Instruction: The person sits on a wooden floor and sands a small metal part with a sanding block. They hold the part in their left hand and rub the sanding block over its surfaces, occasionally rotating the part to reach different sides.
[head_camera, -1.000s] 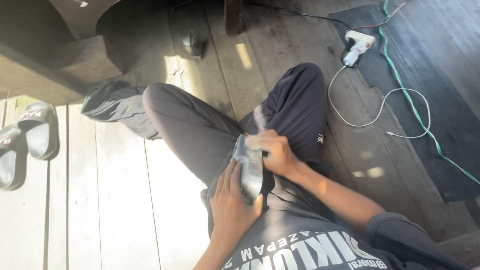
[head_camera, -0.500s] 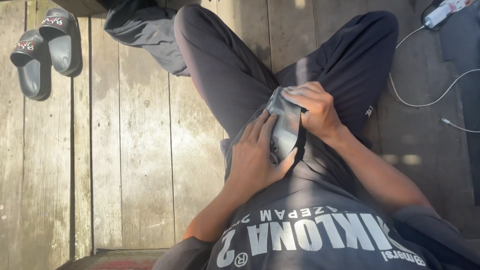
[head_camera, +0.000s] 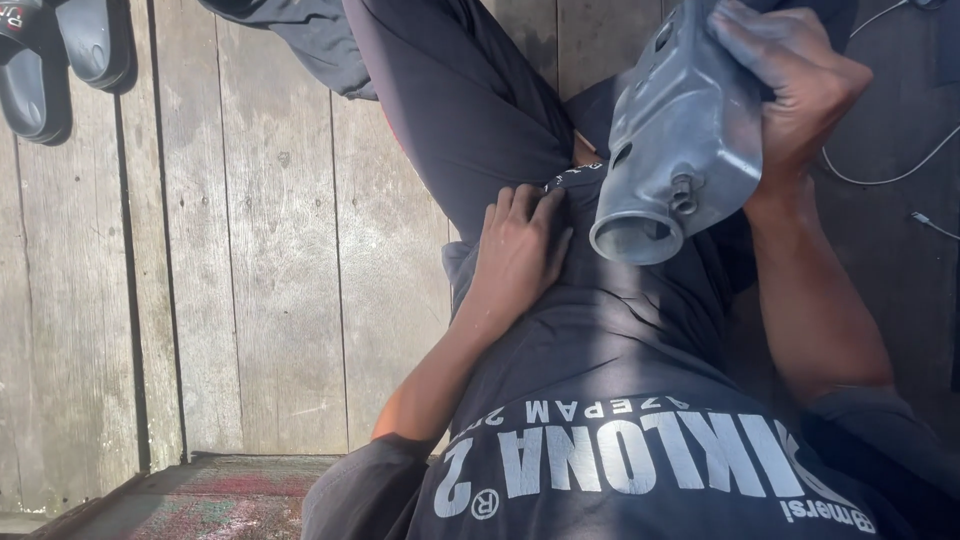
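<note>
A: Item one?

B: Grey metal casting (head_camera: 680, 130), hollow, with a round open mouth at its lower end, a small lug beside that mouth and small openings along its side. Location: raised over the person's lap, upper right of the view, tilted so the round mouth faces down towards the camera.

A: Held by?

B: The right hand (head_camera: 800, 80), closed around the casting's far side, fingers wrapped over its top edge. Skin of the hand looks dusted grey.

A: Item two, the left hand?

B: Left hand (head_camera: 520, 250), lying flat and open on the dark trousers (head_camera: 450, 90) at the thigh, fingers spread slightly, holding nothing. Its fingertips are near a small patterned dark strip of cloth (head_camera: 585, 175) just below the casting; whether they touch it cannot be told.

A: Clothing?

B: Dark shirt (head_camera: 640, 470) with pale lettering across the chest, dark sleeves.

A: Surroundings?

B: Weathered wooden plank floor (head_camera: 250, 250), sunlit on the left. Pair of dark slide sandals (head_camera: 60, 60) at the upper left corner, well apart from the hands. Thin pale cable (head_camera: 890, 170) on the floor at the right edge. Worn reddish mat (head_camera: 210, 500) at the bottom left.
</note>
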